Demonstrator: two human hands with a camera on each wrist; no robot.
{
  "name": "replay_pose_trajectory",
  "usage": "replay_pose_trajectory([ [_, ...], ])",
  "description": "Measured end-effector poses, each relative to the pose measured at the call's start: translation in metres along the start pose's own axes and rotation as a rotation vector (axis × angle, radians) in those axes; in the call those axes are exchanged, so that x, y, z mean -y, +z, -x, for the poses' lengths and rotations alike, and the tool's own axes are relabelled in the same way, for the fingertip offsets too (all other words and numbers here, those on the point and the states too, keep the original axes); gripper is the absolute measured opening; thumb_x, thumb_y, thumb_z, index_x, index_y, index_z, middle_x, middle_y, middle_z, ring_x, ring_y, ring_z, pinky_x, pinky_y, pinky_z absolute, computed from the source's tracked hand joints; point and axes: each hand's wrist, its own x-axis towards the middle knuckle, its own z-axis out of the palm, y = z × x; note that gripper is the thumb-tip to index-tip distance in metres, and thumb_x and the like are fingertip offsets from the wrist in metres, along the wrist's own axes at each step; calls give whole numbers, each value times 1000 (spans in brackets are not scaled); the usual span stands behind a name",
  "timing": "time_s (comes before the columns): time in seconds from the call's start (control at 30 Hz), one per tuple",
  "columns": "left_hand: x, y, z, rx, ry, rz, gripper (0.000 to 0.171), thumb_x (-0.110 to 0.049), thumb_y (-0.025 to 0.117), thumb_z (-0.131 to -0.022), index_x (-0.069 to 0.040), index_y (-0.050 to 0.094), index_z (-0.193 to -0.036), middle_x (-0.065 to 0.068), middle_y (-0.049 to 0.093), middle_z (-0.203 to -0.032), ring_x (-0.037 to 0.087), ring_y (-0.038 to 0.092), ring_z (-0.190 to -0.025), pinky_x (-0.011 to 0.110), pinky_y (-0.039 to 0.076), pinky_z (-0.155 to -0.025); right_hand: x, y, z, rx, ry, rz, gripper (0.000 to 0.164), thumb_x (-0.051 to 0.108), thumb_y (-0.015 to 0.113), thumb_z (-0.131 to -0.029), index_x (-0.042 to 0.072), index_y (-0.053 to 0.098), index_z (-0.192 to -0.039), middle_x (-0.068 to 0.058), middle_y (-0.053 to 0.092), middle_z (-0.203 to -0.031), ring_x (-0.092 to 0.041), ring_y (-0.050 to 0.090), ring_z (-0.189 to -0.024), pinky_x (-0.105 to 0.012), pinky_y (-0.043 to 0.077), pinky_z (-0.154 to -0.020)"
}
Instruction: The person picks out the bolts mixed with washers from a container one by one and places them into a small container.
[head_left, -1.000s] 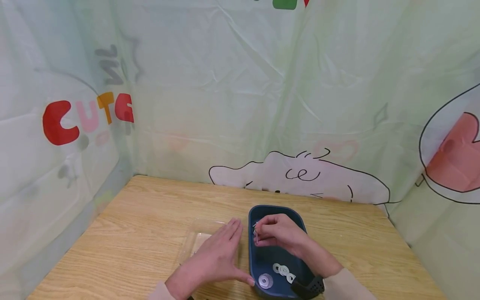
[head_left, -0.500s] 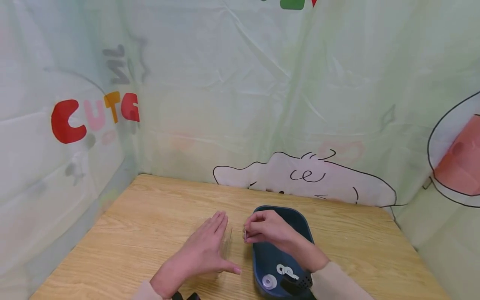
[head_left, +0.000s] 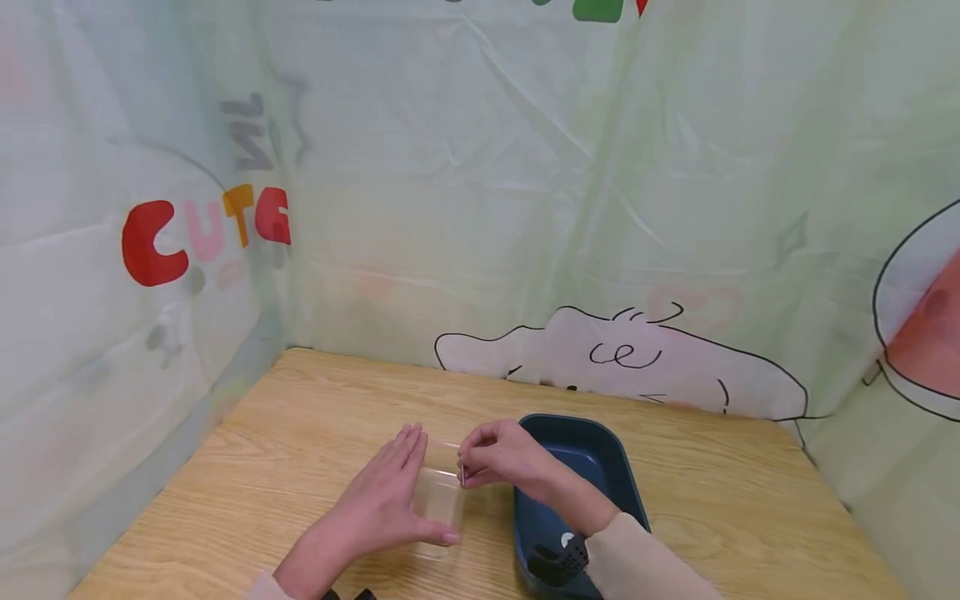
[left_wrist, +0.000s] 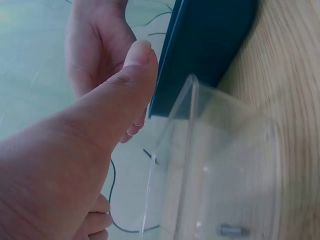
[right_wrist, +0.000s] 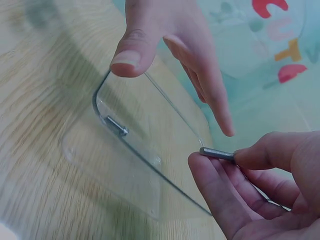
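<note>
Red, pink and orange letters [head_left: 206, 233] mark the pale curtain [head_left: 420, 167] at left, above a wood-grain table [head_left: 315, 417], where a person's left hand [head_left: 375, 504] is held with fingers straight and thumb spread wide beside a clear plastic box [head_left: 438, 504]; whether it touches the box cannot be told. Inside the box lies a small metal screw [right_wrist: 117, 126]. At the box's right side, a threaded metal rod [right_wrist: 217, 153] is pinched between thumb and fingers of the right hand [head_left: 510, 457], near the rim. A black strap [head_left: 558, 562] circles that wrist, above a dark blue bin [head_left: 536, 517] holding a small white piece [head_left: 567, 540], partly hidden. A line-drawn figure [head_left: 622, 358] spans the curtain behind.
</note>
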Motion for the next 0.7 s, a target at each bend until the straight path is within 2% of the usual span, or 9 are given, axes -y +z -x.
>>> replay_pose_trajectory([
  [0.17, 8, 1, 6, -11, -49, -26, 134, -81, 71, -62, 6, 26, -153, 24, 22, -162, 37, 18, -152, 54, 25, -122, 1, 11, -8, -11, -4, 45, 19, 2, 62, -93, -13, 62, -105, -19, 71, -89, -20, 71, -75, -42, 63, -78],
  [0.4, 13, 3, 10, 11, -105, -50, 138, -85, 69, -60, 10, 26, -152, 28, 24, -160, 39, 20, -152, 55, 26, -121, -4, 24, -19, -25, 4, 90, 16, -1, 63, -92, -12, 62, -102, -15, 70, -82, -19, 71, -70, -42, 63, -75],
  [0.7, 9, 6, 9, 44, -122, -35, 133, -83, 67, -65, 10, 27, -151, 29, 24, -159, 39, 23, -151, 56, 26, -121, -8, 30, -23, -43, -20, 190, 13, 0, 64, -92, -11, 65, -98, -13, 67, -79, -21, 71, -67, -40, 63, -70],
])
